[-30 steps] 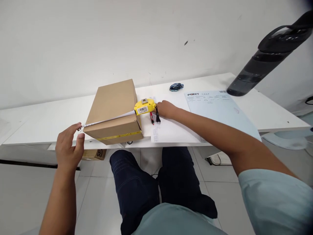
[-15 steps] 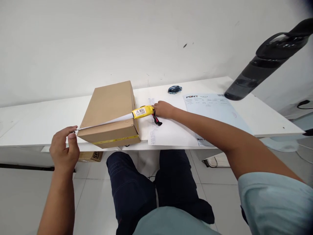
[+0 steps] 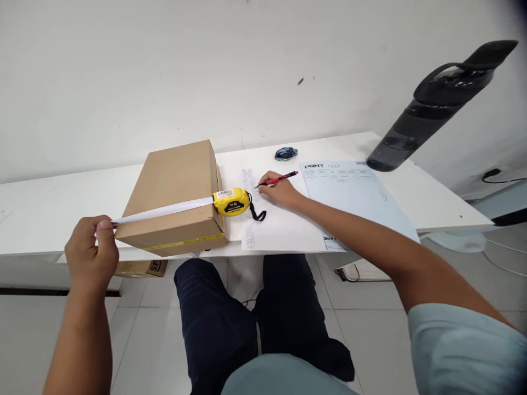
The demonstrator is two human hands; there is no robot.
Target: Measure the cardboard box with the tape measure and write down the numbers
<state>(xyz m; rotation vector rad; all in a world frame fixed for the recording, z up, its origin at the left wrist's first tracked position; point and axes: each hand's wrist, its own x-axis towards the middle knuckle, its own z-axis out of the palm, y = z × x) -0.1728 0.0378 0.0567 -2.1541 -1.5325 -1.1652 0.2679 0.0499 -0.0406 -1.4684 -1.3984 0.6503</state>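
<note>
My left hand point(image 3: 94, 247) pinches the end of a tape measure's pulled-out blade at the near left corner of a cardboard box point(image 3: 173, 178). The pale blade runs along the box's top near its front edge. At the right side of the box sits the yellow case of the tape measure point(image 3: 231, 202), with a black wrist strap hanging from it and no hand on it. In my right hand point(image 3: 280, 190) is a red and black pen point(image 3: 285, 178), its tip at a white sheet point(image 3: 284, 230) with small handwriting down the left edge.
A printed pale blue form point(image 3: 354, 192) lies to the right of the sheet. Behind stands a computer mouse point(image 3: 286, 153). A dark water bottle point(image 3: 428, 109) rises at the back right of the white table point(image 3: 37, 203). Another carton point(image 3: 142, 268) shows beneath the table.
My right hand has let go of the tape measure's case and moved right onto the sheet, where the pen now shows. The case has turned, its broad face visible. My left hand still holds the blade end.
</note>
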